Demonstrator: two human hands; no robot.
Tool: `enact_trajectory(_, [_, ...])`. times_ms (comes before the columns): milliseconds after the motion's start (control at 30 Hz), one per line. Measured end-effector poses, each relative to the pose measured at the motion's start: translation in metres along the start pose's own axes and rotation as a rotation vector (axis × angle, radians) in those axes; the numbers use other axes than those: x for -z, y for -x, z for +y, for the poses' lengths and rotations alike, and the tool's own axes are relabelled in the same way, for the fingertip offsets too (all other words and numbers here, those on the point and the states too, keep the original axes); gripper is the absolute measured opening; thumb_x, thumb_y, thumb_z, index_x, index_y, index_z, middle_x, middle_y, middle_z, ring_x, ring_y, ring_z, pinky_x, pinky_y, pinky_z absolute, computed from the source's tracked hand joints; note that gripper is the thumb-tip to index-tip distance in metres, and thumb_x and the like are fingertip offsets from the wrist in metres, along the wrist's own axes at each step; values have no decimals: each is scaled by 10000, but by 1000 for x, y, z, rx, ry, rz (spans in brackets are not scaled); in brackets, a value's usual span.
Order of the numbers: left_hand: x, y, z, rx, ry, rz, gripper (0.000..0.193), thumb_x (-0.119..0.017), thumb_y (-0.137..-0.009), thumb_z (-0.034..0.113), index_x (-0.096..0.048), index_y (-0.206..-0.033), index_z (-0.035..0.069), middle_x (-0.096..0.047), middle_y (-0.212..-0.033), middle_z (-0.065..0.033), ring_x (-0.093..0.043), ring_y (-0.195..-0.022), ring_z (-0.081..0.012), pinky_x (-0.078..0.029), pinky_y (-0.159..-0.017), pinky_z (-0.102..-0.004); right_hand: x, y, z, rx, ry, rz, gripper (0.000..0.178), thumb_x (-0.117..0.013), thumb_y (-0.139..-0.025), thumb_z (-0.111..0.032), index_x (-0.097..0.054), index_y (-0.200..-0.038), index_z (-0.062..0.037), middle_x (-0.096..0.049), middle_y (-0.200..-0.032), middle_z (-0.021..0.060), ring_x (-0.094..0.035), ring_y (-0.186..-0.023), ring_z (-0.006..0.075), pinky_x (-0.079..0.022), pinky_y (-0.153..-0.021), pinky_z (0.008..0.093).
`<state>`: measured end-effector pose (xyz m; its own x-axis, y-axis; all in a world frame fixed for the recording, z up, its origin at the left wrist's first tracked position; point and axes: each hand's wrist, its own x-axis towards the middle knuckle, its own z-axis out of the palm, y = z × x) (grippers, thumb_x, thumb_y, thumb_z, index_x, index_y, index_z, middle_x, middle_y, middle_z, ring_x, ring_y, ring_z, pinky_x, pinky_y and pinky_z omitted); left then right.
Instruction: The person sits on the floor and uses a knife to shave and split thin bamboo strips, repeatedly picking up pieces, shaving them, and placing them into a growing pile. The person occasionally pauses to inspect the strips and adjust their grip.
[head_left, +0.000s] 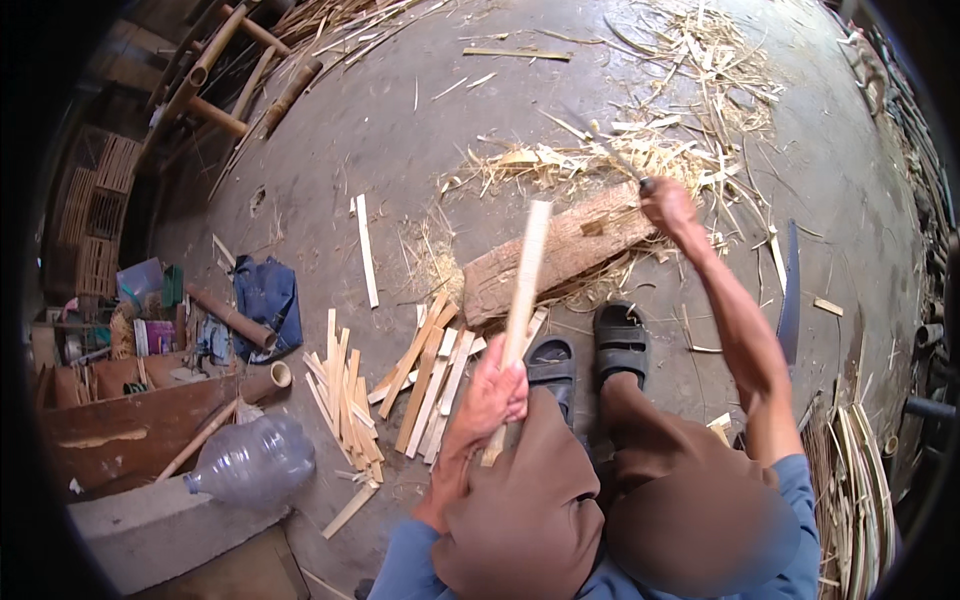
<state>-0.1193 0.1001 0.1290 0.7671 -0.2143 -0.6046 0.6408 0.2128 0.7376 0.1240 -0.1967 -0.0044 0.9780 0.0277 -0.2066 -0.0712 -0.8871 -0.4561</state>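
Note:
My left hand (pixel 496 385) is closed round a flat, pale bamboo strip (pixel 529 265), which stands up and away from me above my left knee. Out to the right, my right hand (pixel 668 207) grips the dark handle of a knife (pixel 618 155); its thin blade points away to the far left and looks blurred. Just beyond my feet lies a thick wooden block (pixel 555 250) with a notch cut in its top near the right end. The strip's upper part passes in front of this block. The knife is apart from the strip.
Cut strips (pixel 345 400) lie in piles left of my feet. Shavings (pixel 680 155) cover the floor past the block. A saw (pixel 790 290) lies at right, near a bundle of split strips (pixel 860 490). A plastic bottle (pixel 255 460) and wooden box (pixel 140 430) are at left.

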Motion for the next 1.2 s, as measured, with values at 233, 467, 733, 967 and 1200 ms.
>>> enact_trajectory(233, [11, -46, -19, -57, -40, 179, 417, -441, -1040, 141, -344, -1445, 135, -382, -665, 57, -343, -491, -32, -338, -439, -201, -25, 113, -107, 631, 210, 5, 151, -554, -914, -96, -701, -915, -126, -597, -553, 37, -517, -422, 177, -488, -432, 354])
enact_trajectory(467, [21, 4, -40, -203, -423, 196, 383, -417, -1054, 190, -402, -1421, 82, -435, -719, 36, -424, -585, -50, -389, -497, -218, 41, 1, 16, -122, -9, -6, 168, -539, -893, -118, -697, -925, -71, -679, -699, 51, -577, -519, 175, -515, -483, 350])
enact_trajectory(733, [39, -63, -34, -171, -75, 360, 208, -471, -1054, 206, -552, -1139, 34, -534, -747, -3, -512, -535, -57, -414, -432, -198, -6, 103, -80, 259, 6, -109, 228, -596, -871, -143, -712, -1065, -175, -693, -690, 143, -677, -559, 294, -528, -499, 444])
enact_trajectory(967, [33, -62, -46, -179, -185, 341, 177, -469, -1022, 119, -579, -944, 5, -559, -654, -16, -476, -463, -58, -372, -398, -208, -43, 140, -107, 476, 154, -240, 179, -549, -867, -143, -712, -939, -139, -689, -724, 185, -693, -629, 362, -558, -551, 475])
enact_trajectory(1200, [30, -29, -41, -540, -88, 208, 289, -470, -1063, 273, -459, -1198, 18, -571, -690, -27, -529, -591, -97, -444, -550, -245, 8, 19, 6, -10, 15, -54, 164, -542, -895, -145, -665, -932, -43, -681, -764, 147, -655, -648, 191, -543, -573, 369])
